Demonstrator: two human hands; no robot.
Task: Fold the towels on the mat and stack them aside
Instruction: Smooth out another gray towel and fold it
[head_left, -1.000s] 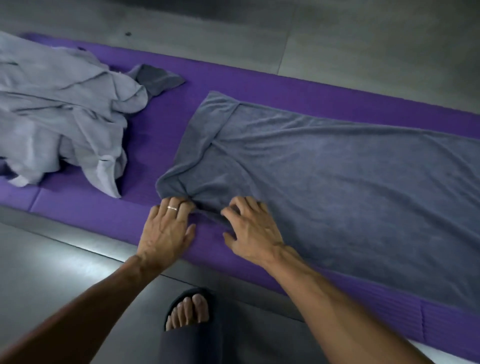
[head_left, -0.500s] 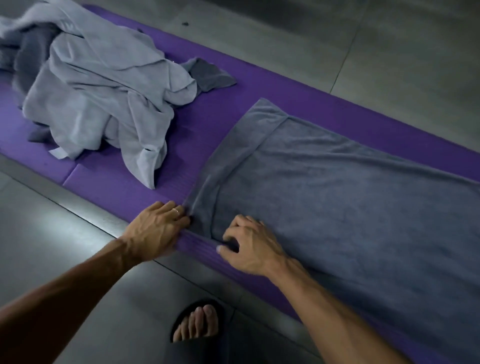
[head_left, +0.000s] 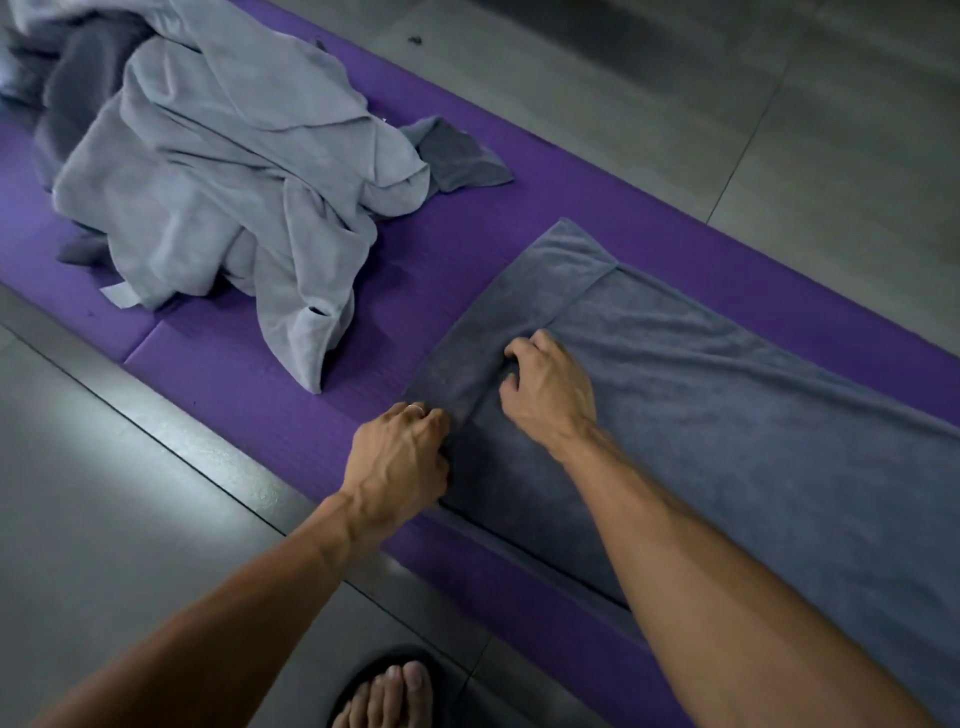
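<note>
Floor (head_left: 675, 93): grey tile, seams running diagonally.

Mat (head_left: 249, 384): purple, laid on the floor, running from upper left to lower right. A seam divides it near its left part.

Dark towel (head_left: 753, 415): grey, spread flat along the mat, filling most of its right half and running out of view at right. Its left end is turned over in a narrow flap; a crease line crosses from the far edge toward the near edge. Cloth bunches slightly where the hands meet it.

Pile (head_left: 218, 171): light grey towels, crumpled, unfolded, on the mat's left part, well apart from the dark towel. One tongue of cloth hangs down toward the near edge of the mat. Darker pieces show under and behind it; a dark corner (head_left: 457, 156) pokes out at its right.

Right hand (head_left: 548, 392): on the dark towel by the flap, fingers curled, pinching a ridge of cloth at the crease.

Left hand (head_left: 400, 462): at the towel's near left corner, fingers curled round the edge, gripping it. Fingertips hidden under the cloth.

Foot (head_left: 387, 699): bare toes in a dark sandal, on the floor at bottom centre, near the mat's edge.

Ring (head_left: 415, 408): thin band on a left finger.

Speck (head_left: 414, 39): small dark bit on the floor beyond the mat.
</note>
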